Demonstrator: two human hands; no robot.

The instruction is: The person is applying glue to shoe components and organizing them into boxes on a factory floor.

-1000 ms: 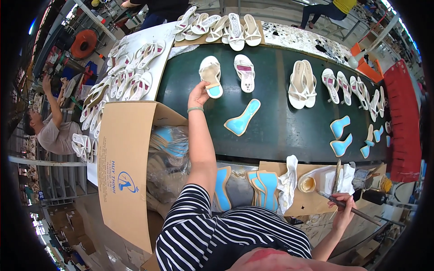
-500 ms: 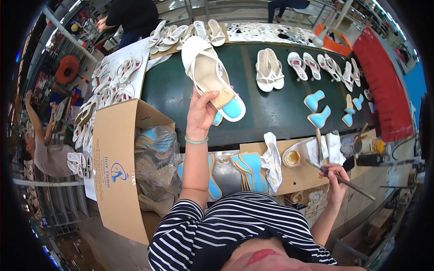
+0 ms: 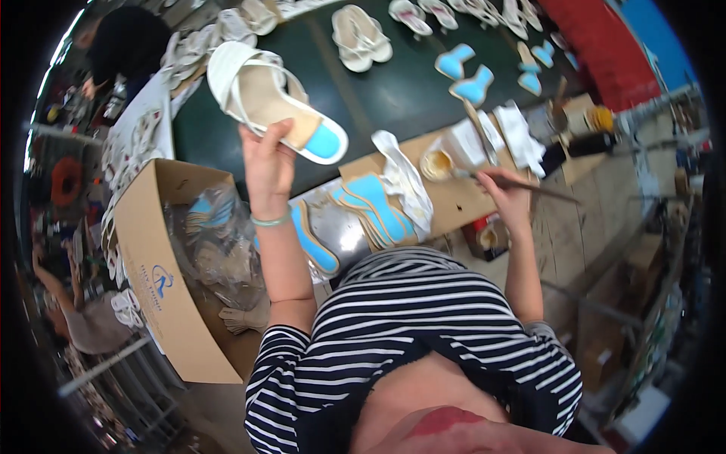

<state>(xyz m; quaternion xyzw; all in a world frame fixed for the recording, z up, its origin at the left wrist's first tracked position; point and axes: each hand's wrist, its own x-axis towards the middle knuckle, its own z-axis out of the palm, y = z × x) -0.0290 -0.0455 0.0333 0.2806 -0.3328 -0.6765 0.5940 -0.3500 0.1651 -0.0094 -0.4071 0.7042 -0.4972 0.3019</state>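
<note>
My left hand (image 3: 268, 163) is closed around the edge of a white strappy sandal (image 3: 265, 83), holding it up over the dark green table. Its footbed is beige, with a blue patch (image 3: 324, 141) at the heel end. My right hand (image 3: 508, 203) grips the dark handle of a brush (image 3: 533, 187), whose tip points left at a small cup (image 3: 437, 164) of yellowish liquid. Whether the tip touches the cup I cannot tell. Between my arms, blue-and-tan insoles (image 3: 376, 210) lie in a fanned stack, beside a crumpled white cloth (image 3: 404, 181).
An open cardboard box (image 3: 155, 265) with plastic-wrapped insoles stands at the left. Finished-looking sandals (image 3: 361, 38) and small blue-topped insoles (image 3: 473, 85) sit on the green table (image 3: 408, 94). A second brush (image 3: 480, 130) lies beyond the cup. Another person (image 3: 128, 49) is at the far left.
My view has shifted, so the table sits higher in the picture. The brush tip in my right hand has come closer to the cup. The sandal stays in my left hand.
</note>
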